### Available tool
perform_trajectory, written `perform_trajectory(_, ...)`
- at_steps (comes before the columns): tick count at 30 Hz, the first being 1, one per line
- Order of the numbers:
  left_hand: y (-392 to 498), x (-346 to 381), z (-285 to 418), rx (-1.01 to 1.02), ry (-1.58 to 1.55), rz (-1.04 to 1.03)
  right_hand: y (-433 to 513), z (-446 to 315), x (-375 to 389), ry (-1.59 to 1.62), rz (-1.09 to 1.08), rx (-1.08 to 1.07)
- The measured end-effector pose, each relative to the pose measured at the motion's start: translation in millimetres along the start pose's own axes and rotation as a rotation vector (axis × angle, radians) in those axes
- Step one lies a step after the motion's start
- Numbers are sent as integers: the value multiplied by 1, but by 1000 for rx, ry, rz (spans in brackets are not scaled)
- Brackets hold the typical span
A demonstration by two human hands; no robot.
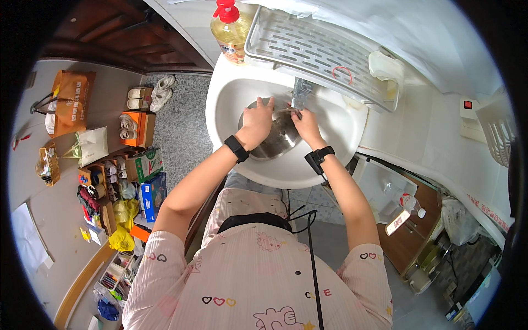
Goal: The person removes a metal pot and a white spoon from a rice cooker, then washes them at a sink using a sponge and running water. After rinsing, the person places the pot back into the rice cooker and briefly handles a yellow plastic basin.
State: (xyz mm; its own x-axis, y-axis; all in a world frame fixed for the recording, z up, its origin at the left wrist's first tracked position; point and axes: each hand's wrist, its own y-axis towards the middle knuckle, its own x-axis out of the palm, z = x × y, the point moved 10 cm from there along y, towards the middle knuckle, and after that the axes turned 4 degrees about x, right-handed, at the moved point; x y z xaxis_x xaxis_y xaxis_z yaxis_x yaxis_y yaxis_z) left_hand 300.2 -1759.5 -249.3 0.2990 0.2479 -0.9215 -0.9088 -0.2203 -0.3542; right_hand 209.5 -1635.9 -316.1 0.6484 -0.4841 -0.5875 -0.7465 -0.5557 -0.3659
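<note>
A stainless steel bowl (275, 145) sits inside the white washbasin (342, 159), below the metal faucet (302, 93). My left hand (256, 123) lies over the bowl's left side, two fingers spread toward its far rim; the thumb and palm side are hidden. At the bowl's right rim, the fingers of my right hand (306, 127) are bent around the edge, close to the faucet's spout. Black straps circle both wrists. Whether water is running cannot be made out.
Behind the basin stand a pump bottle of yellow liquid (232, 39) and a slotted grey rack (305, 45) with a red band on it. A brown cabinet (416, 231) bearing a plastic bottle (410, 203) is at right. Shoes and boxes (134, 128) line the left wall.
</note>
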Motion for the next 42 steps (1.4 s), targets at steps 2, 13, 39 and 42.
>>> perform_trajectory(2,4,4,5,-2,35,-43,0,8,1,-68,-12,94)
perform_trajectory(13,-3,3,14,-18,234,-18,7,15,11,-27,-26,80)
perform_trajectory(39,-72,30,-78,-491,-668,-167,8,52,45,219,42,296)
perform_trajectory(42,-68,38,-77,-488,-536,-164,14,17,35,261,156,50)
